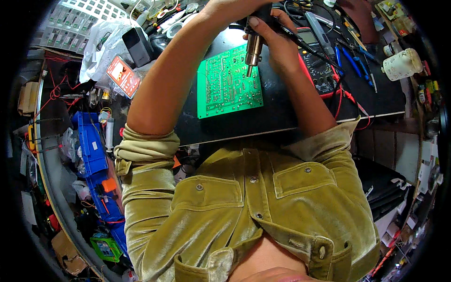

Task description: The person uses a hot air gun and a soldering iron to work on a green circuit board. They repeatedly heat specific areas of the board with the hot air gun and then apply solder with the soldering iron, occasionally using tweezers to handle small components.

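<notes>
My right hand (278, 40) is closed around the black grip of a hot air gun (254, 50), its thumb lying near the base of the metal nozzle. The nozzle points down over a green circuit board (228, 87), apart from it as far as I can judge. The board lies flat on the black tabletop, solder joints facing up. My left hand (235, 6) reaches to the top edge beside the gun's grip; its fingers are cut off or hidden, so whether it touches the gun is unclear.
Right of the board lie a red-edged multimeter (315, 66) with leads and blue-handled pliers (352, 63). A whitish jar (402, 64) stands at the far right. Left are a dark box-shaped device (137, 46), an orange-red card (123, 75) and plastic bags. Cables and tools crowd the back.
</notes>
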`<state>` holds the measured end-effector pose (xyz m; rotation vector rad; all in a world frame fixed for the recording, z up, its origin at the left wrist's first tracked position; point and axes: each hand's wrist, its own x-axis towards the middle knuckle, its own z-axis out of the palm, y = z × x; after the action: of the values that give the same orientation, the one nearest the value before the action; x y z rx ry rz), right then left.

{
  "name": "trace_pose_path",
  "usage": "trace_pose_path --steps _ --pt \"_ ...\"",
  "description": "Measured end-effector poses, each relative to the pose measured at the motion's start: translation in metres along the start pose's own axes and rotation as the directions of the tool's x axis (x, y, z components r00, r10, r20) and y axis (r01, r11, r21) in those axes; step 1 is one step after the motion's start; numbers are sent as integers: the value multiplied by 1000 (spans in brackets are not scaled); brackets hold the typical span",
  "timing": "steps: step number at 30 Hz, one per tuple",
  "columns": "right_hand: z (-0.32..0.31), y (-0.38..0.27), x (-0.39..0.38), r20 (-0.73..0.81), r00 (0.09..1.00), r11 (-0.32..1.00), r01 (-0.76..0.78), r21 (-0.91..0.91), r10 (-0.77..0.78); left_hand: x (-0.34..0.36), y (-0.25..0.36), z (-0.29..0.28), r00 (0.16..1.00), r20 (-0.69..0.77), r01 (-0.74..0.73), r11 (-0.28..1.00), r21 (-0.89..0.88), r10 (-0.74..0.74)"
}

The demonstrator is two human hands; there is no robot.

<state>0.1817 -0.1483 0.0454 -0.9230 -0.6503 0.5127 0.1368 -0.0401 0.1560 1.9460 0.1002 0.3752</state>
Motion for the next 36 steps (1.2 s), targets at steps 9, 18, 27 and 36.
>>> trace_pose_path --steps 9,18,27,36 --pt "5 -14 -3 143 989 994 -62 93 48 -1 -7 -22 984 -83 109 892 -440 -161" --pt "11 -14 -6 164 986 997 -6 83 -8 -22 -16 -38 970 -129 54 705 -707 -205" --pt "11 -12 -6 185 983 994 -33 106 13 -40 -38 -71 965 -144 -41 417 -908 -219" --pt "12 -12 -8 178 984 995 -46 85 30 -40 -88 -100 976 53 13 -189 -982 -212"
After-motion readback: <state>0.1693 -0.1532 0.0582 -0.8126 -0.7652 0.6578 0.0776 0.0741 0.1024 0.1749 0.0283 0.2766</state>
